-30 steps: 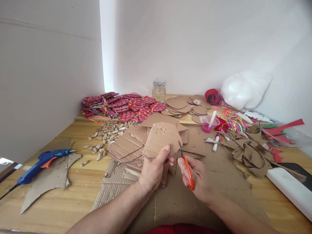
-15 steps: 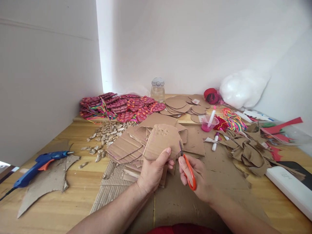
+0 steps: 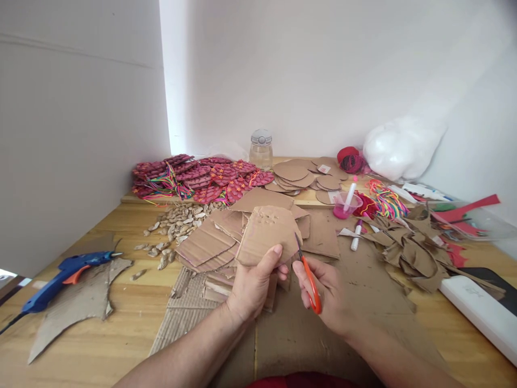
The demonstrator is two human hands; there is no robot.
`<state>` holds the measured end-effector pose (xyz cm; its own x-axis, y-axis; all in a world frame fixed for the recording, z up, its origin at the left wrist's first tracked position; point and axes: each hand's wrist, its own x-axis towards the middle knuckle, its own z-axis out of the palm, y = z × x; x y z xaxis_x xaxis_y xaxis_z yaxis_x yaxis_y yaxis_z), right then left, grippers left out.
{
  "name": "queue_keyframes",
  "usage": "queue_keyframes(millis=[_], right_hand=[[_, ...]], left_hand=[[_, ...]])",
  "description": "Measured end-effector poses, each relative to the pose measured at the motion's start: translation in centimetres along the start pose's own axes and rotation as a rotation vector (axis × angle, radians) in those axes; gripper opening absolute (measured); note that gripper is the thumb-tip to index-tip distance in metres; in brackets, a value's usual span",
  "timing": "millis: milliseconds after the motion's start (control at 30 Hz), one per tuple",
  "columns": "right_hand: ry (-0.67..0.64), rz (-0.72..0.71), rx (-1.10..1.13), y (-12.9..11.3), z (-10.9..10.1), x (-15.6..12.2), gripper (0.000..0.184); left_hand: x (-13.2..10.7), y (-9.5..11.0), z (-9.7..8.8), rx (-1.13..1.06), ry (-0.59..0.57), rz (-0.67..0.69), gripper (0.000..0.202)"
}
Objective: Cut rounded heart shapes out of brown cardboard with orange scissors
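Observation:
My left hand [image 3: 258, 280] grips a piece of brown cardboard [image 3: 269, 231] by its lower edge, thumb on top. The piece has a rounded outline at the right and small dents near its top. In my right hand [image 3: 321, 288] are scissors [image 3: 310, 283] with orange handles, fingers wrapped round the grips. Their dark blades meet the right edge of the cardboard piece; how far they are spread is hard to see. Behind and beneath it lie more cut cardboard pieces [image 3: 208, 242] in a loose pile.
A blue glue gun [image 3: 60, 277] rests on scrap cardboard at the left. Pistachio-like shells [image 3: 181, 221] lie beside decorated pink discs [image 3: 202, 175]. Cardboard circles [image 3: 293, 171] and a jar [image 3: 261, 151] stand at the back. Cardboard offcuts [image 3: 418, 242] and a white box-like object [image 3: 479, 318] occupy the right.
The scissors and my right hand have shifted very slightly left along the cardboard's right edge. My left hand keeps its hold with almost no movement.

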<state>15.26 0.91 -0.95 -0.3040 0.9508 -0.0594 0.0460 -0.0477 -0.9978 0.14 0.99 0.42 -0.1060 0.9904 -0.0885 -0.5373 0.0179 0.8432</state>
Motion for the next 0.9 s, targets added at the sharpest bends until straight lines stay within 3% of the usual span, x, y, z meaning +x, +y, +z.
queue_keyframes(millis=[233,533,900], right_hand=[[-0.08,0.005,-0.013,-0.32,-0.57,0.13,0.051],[-0.008,0.054,0.02,-0.28,-0.24,0.06,0.054],[0.002,0.001,-0.078,0.14,-0.38,0.37,0.052]], left_hand=[[0.0,-0.08,0.03,0.037,-0.003,-0.023,0.031],[0.05,-0.24,-0.06,0.029,-0.005,-0.007,0.026],[-0.01,0.18,0.13,-0.028,0.006,-0.008,0.026]])
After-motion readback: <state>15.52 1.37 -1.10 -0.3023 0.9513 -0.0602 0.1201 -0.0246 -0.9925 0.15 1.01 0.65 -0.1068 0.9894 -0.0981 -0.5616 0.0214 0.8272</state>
